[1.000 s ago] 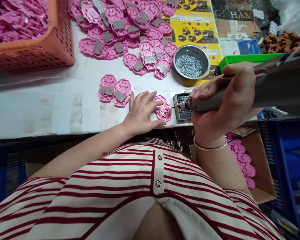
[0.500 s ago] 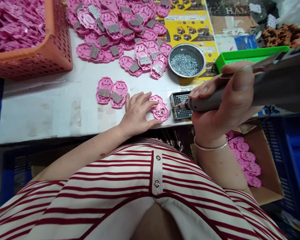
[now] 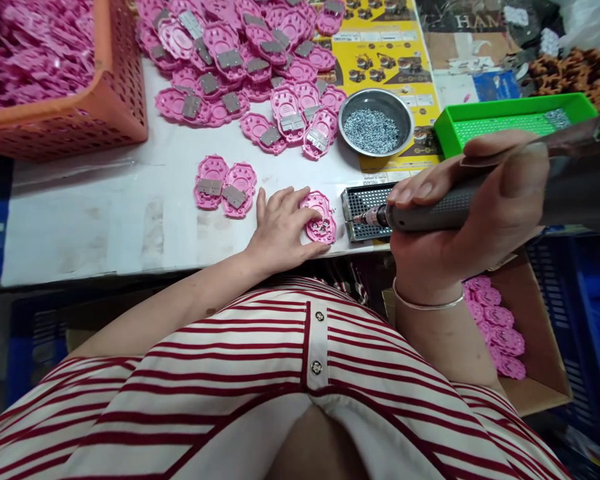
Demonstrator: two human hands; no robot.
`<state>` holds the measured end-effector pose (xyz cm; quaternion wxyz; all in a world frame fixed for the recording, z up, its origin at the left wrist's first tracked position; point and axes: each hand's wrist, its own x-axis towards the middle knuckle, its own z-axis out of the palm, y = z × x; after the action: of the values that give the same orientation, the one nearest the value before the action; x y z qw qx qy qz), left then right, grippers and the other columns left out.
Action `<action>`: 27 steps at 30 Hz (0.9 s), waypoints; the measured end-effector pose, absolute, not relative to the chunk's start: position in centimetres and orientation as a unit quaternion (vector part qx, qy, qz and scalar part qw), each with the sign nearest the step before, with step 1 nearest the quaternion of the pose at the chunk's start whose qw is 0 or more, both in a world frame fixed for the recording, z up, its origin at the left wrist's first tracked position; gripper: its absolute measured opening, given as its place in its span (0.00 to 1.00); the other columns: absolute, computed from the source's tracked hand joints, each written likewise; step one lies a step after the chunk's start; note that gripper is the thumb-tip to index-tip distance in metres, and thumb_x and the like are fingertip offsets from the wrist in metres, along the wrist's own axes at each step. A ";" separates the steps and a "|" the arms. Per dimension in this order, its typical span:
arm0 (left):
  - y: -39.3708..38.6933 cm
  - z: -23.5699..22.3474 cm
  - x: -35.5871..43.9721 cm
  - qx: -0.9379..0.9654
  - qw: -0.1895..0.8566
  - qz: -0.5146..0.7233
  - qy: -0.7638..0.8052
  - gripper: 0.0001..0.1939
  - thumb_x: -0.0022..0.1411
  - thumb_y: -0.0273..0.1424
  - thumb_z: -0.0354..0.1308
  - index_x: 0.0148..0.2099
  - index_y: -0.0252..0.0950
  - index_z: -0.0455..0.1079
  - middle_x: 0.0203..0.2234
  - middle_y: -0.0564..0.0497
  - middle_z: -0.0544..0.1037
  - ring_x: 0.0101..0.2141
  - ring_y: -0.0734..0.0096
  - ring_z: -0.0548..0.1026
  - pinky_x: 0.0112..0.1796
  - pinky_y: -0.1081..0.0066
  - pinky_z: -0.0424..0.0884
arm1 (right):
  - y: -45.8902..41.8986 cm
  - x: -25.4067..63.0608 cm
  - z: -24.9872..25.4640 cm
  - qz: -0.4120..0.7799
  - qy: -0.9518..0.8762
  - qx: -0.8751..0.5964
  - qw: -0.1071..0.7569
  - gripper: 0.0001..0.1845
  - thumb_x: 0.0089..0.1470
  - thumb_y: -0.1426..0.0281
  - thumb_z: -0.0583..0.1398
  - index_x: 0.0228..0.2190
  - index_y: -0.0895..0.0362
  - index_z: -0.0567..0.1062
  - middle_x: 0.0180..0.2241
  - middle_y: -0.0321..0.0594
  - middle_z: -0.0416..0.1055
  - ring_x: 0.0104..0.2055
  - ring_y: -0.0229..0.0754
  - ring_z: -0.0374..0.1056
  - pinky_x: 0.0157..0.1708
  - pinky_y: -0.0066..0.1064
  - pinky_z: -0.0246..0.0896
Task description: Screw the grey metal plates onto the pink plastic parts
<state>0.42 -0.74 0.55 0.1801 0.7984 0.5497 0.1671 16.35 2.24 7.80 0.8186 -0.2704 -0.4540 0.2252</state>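
My left hand (image 3: 280, 230) rests on the table around the left side of a pink plastic case half (image 3: 327, 210), with the index finger on it and the thumb at its lower edge. Small shiny metal bits show in the lower part of this piece. My right hand (image 3: 440, 220) is wrapped round a dark grey electric screwdriver (image 3: 430, 208). Its bit points left, over a small metal box with a perforated plate (image 3: 363, 230). Whether the bit touches the plate I cannot tell. Two pink case halves with metal plates (image 3: 225, 187) lie left of my left hand.
A pile of pink case halves (image 3: 230, 57) lies at the back. Near it stand a steel bowl of small screws (image 3: 344, 139), a green tray (image 3: 443, 130) and an orange basket (image 3: 117, 100) of pink parts. Below the table's right edge, a cardboard box (image 3: 545, 347) holds pink pieces.
My right hand and the screwdriver have shifted slightly right, the bit still over the perforated plate. My left index finger has bent further onto the pink case half.
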 end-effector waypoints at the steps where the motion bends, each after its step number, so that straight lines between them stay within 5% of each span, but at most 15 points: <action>1: -0.8 0.6 0.3 0.799 0.182 0.171 0.547 0.24 0.55 0.48 0.71 0.51 0.45 0.77 0.66 0.44 0.66 0.66 0.43 0.58 0.65 0.33 0.41 | 2.2 16.5 7.8 0.235 -0.458 -0.266 0.815 0.10 0.55 0.60 0.61 0.28 0.52 0.75 0.13 0.25 0.57 0.12 0.30 0.47 0.12 0.27 0.53; 10: -1.0 0.4 -0.3 0.791 0.168 0.199 0.555 0.24 0.54 0.48 0.71 0.51 0.46 0.76 0.68 0.46 0.64 0.66 0.43 0.58 0.66 0.36 0.41 | 1.1 17.1 7.8 0.301 -0.469 -0.258 0.789 0.08 0.55 0.59 0.63 0.31 0.49 0.78 0.16 0.27 0.58 0.15 0.31 0.56 0.16 0.27 0.60; 27: -0.7 -0.1 -0.6 0.794 0.153 0.187 0.558 0.26 0.55 0.49 0.70 0.53 0.44 0.76 0.65 0.43 0.67 0.64 0.45 0.62 0.66 0.38 0.44 | 1.3 16.9 7.4 0.286 -0.470 -0.275 0.789 0.09 0.55 0.58 0.63 0.30 0.47 0.81 0.15 0.28 0.58 0.13 0.32 0.51 0.13 0.29 0.56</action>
<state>-0.61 -0.75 -0.07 0.1528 0.7937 0.5582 0.1872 16.92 1.29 7.36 0.7886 -0.2748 -0.4696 0.2864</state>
